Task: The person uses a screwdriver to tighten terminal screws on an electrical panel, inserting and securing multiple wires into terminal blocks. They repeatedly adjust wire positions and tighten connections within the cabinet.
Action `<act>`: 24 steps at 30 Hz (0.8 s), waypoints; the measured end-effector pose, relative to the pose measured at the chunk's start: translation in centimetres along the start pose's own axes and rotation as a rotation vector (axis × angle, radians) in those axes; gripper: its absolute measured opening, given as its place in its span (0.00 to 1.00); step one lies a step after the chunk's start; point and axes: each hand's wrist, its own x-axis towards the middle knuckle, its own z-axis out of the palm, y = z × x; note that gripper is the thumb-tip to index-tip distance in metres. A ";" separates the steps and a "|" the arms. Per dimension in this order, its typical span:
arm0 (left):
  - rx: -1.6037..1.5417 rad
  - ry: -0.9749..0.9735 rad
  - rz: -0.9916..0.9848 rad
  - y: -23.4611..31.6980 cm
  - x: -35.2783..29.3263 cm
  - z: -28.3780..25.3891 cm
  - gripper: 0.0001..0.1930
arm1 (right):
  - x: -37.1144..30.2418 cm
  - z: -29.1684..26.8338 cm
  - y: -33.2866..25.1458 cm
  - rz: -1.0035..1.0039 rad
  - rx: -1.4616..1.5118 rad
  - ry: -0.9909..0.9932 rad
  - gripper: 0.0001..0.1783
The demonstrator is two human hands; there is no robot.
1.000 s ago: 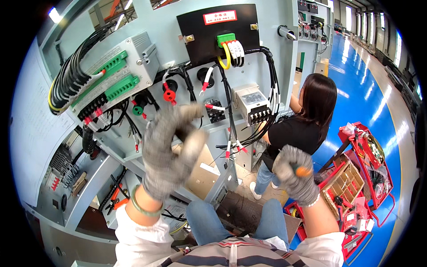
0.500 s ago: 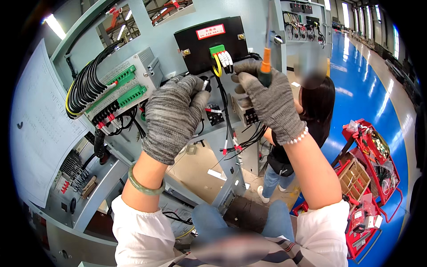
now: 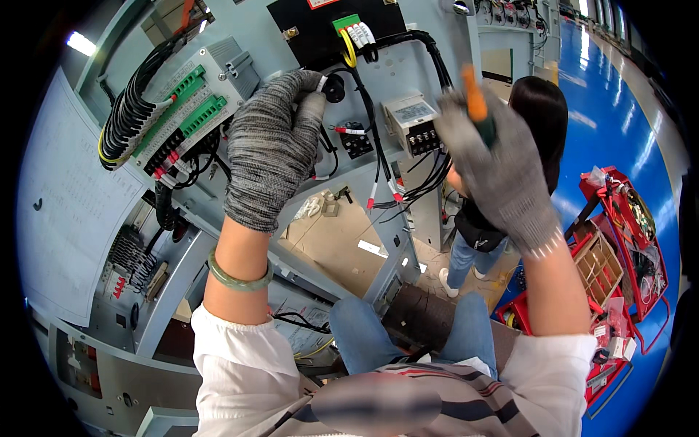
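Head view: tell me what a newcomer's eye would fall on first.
Probably the grey-knit-gloved left hand before the pale grey metal cabinet panel, and the gloved right hand farther right, an orange-and-green tool handle in its grip. Next, perhaps, the glossy blue floor at right, with an open red metal toolbox at lower right. Then the arching black wire bundle at upper left, beside green terminal blocks.

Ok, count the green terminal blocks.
3 visible: upper block and lower block on the grey module, plus the top block on the black panel. The left hand may hide others.
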 end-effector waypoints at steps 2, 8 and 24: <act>0.002 0.055 0.061 -1.1 -0.4 0.5 0.14 | -3.0 -1.7 -0.2 0.129 -0.036 -0.155 0.20; 0.349 0.202 0.282 -1.9 -0.3 2.3 0.19 | -5.9 -2.6 -1.3 -0.141 -0.035 -0.015 0.18; 0.517 0.319 0.362 -2.9 0.1 3.2 0.15 | -3.8 0.0 -6.0 -0.238 -0.411 0.032 0.17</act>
